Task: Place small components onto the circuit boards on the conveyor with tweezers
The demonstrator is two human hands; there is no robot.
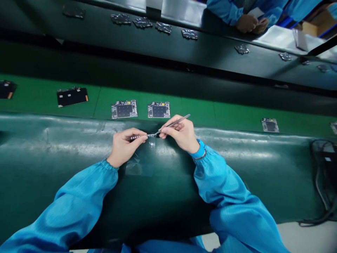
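Observation:
My left hand (124,144) pinches a thin dark strip with a row of white dots, like a component carrier tape (151,135), between thumb and fingers. Closed around metal tweezers (181,119), my right hand (183,136) brings their tips to the strip's right end. Whether the tips grip anything is too small to tell. Just beyond my hands, two circuit boards (124,110) lie flat on the green belt, one of them (159,110) nearest my right fingers. Below the strip, pieces of transparent film (134,166) rest on the dark green mat (168,189).
On the green belt (197,112) are black board assemblies (72,97) at left and another circuit board (270,124) at right. Several bagged parts (163,27) line the far shelf. Across it, a co-worker's hands (247,24) hold something pale. Black cables (319,182) hang at right.

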